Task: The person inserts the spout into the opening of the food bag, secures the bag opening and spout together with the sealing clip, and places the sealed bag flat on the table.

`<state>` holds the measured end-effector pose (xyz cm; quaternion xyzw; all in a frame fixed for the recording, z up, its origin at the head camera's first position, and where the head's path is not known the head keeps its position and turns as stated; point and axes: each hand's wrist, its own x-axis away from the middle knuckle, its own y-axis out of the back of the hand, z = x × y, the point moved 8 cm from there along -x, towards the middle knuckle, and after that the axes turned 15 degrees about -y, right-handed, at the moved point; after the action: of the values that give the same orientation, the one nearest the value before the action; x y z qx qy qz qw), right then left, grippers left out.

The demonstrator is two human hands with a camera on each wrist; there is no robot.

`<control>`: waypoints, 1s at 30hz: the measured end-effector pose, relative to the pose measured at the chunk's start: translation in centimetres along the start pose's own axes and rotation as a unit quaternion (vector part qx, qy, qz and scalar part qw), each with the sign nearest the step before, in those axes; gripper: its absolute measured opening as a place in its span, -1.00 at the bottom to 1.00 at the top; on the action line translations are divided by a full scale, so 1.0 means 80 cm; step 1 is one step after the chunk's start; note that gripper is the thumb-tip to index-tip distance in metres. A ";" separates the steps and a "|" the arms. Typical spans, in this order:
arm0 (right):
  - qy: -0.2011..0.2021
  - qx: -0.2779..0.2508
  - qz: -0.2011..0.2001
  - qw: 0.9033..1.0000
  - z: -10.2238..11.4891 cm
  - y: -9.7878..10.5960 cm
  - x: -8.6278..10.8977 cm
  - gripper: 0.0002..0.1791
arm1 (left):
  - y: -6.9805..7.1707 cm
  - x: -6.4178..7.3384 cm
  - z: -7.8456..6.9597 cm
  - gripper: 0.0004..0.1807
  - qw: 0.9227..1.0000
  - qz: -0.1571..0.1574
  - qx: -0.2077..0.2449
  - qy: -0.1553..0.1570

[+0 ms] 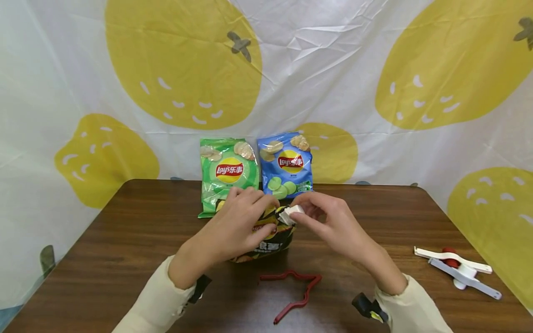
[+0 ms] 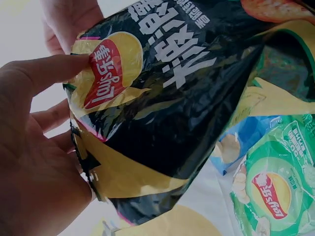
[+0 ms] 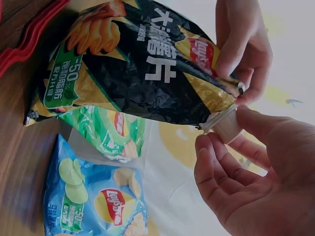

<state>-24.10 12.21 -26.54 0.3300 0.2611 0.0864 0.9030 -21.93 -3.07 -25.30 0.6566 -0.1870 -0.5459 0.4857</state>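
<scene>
A black-and-gold chip bag (image 1: 270,245) stands upright on the table in front of me. My left hand (image 1: 239,222) pinches its top edge, thumb on the front and fingers behind, as the left wrist view shows. My right hand (image 1: 337,222) holds a small white bag sealer (image 1: 291,213) between thumb and fingers at the bag's top right corner. In the right wrist view the sealer (image 3: 226,127) sits over the bag's edge. On the table, nearer than the bag, lies a red wavy bag clip (image 1: 303,301), spread into a bent shape.
Behind the black bag, a green chip bag (image 1: 229,162) and a blue chip bag (image 1: 287,164) lean against the lemon-print cloth (image 1: 325,88). At the table's right side, white clips (image 1: 468,282) lie crossed with a red piece (image 1: 450,262) among them.
</scene>
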 end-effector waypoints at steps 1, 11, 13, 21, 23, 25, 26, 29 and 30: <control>0.006 0.001 0.002 1.000 0.002 -0.001 0.001 -0.81 | 0.000 0.000 0.000 -0.68 1.000 0.001 -0.001 -0.001; 0.023 0.029 -0.009 0.999 0.011 -0.006 0.004 -0.84 | -0.005 -0.005 -0.006 -0.86 1.000 -0.011 0.018 -0.021; 0.019 0.030 -0.009 0.999 0.010 -0.005 0.004 -0.85 | -0.005 -0.007 -0.008 -0.86 0.999 -0.016 0.012 -0.028; 0.031 0.039 0.019 0.999 0.009 -0.012 0.004 -0.71 | -0.007 -0.009 -0.012 -0.81 0.999 -0.035 -0.013 -0.032; 0.038 0.038 0.030 0.998 0.010 -0.014 0.005 -0.64 | -0.007 -0.009 -0.013 -0.80 0.999 -0.036 -0.020 -0.032; 0.042 0.036 0.041 0.998 0.010 -0.017 0.006 -0.63 | -0.007 -0.009 -0.015 -0.80 0.999 -0.037 -0.021 -0.032; 0.042 0.032 0.047 0.997 0.011 -0.018 0.006 -0.64 | -0.007 -0.009 -0.016 -0.80 0.999 -0.038 -0.019 -0.031; 0.044 0.021 0.060 0.997 0.012 -0.020 0.007 -0.65 | -0.006 -0.009 -0.017 -0.79 0.999 -0.045 -0.002 -0.027; 0.044 0.019 0.065 0.997 0.013 -0.021 0.008 -0.64 | -0.006 -0.009 -0.017 -0.79 0.999 -0.048 0.005 -0.025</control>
<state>-23.05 10.57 -27.21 0.3592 0.2804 0.1542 0.8767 -21.11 -1.73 -25.42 0.6531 -0.1699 -0.5841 0.4511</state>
